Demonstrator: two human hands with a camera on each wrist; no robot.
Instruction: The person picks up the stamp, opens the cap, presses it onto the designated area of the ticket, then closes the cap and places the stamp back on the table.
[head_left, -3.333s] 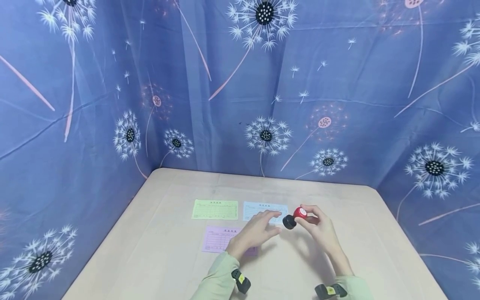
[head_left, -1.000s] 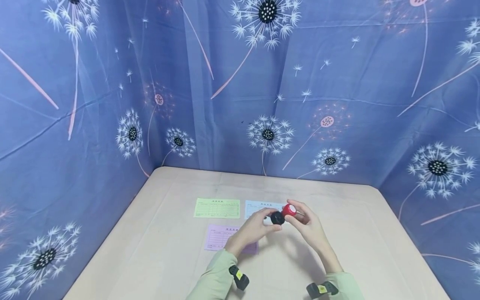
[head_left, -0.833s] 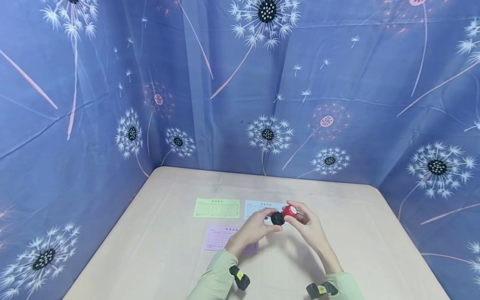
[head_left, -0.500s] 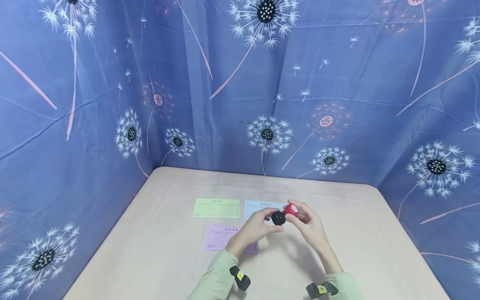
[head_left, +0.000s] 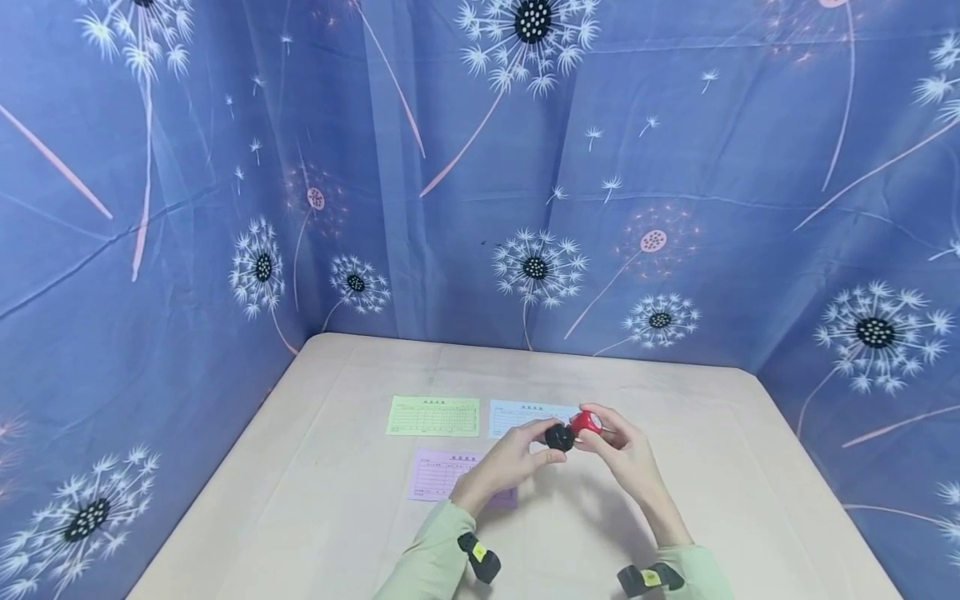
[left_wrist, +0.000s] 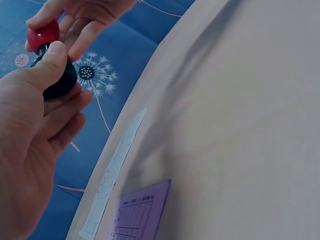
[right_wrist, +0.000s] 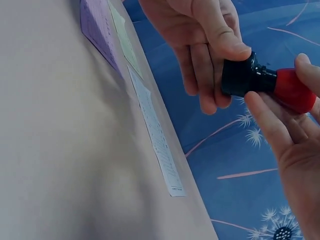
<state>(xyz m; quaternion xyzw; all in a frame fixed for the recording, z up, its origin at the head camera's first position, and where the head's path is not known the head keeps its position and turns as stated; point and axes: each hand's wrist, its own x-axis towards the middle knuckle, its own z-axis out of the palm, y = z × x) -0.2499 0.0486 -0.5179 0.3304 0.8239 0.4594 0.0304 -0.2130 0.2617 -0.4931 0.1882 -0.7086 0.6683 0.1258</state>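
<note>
Left hand point(head_left: 510, 460) reached stamp point(right_wrist: 266, 79), purple slip point(head_left: 437, 477) part-hidden

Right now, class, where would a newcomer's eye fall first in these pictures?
Likely the blue dandelion cloth behind the table, filling most of the head view. Next, the red-and-black stamp held up between the left hand and right hand. Then the green slip, blue slip and purple slip on the table.

stamp point(left_wrist: 44, 49): red knob point(left_wrist: 44, 34) above a black base point(left_wrist: 67, 80)
left hand point(left_wrist: 27, 125): grips the black base, thumb across it
right hand point(left_wrist: 92, 22): grips the red knob
paper: pale blue slip point(left_wrist: 114, 172) and purple printed slip point(left_wrist: 142, 212) on the beige tabletop point(left_wrist: 245, 125)
backdrop: blue dandelion-print cloth point(left_wrist: 135, 37)
</note>
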